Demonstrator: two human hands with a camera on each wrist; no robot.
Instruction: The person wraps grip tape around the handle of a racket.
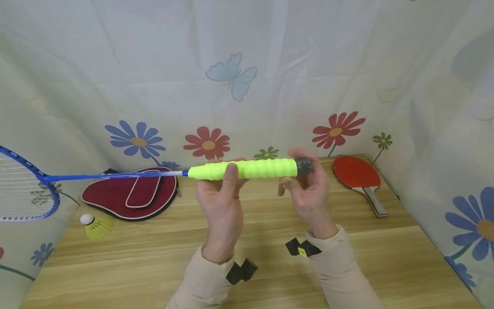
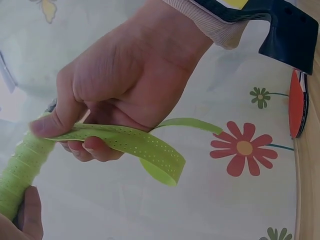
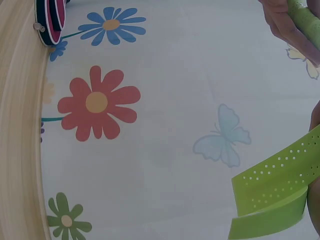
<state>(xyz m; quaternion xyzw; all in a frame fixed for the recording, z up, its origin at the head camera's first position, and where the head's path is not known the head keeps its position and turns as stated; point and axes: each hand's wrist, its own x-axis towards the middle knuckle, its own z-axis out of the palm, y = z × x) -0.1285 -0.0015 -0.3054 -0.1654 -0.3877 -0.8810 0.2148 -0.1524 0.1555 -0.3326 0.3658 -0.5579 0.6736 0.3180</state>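
Observation:
A blue badminton racket (image 1: 115, 176) is held level above the table, its head cut off at the left edge. Bright yellow-green perforated overgrip tape (image 1: 266, 168) wraps its handle, leaving a dark butt at the right end. My left hand (image 1: 221, 206) grips the handle near the shaft, thumb across the front. At the butt end is my right hand (image 1: 310, 197). The left wrist view shows the right hand (image 2: 125, 80) pinching a loose strip of the overgrip tape (image 2: 150, 150) against the handle. That strip, hidden in the head view, also hangs in the right wrist view.
A maroon paddle case (image 1: 112, 195) with white piping lies at the back left of the wooden table (image 1: 270, 266). In front of it is a yellow shuttlecock (image 1: 94, 225). The red table tennis paddle (image 1: 356, 174) lies at the back right. Flower-printed sheets surround the table.

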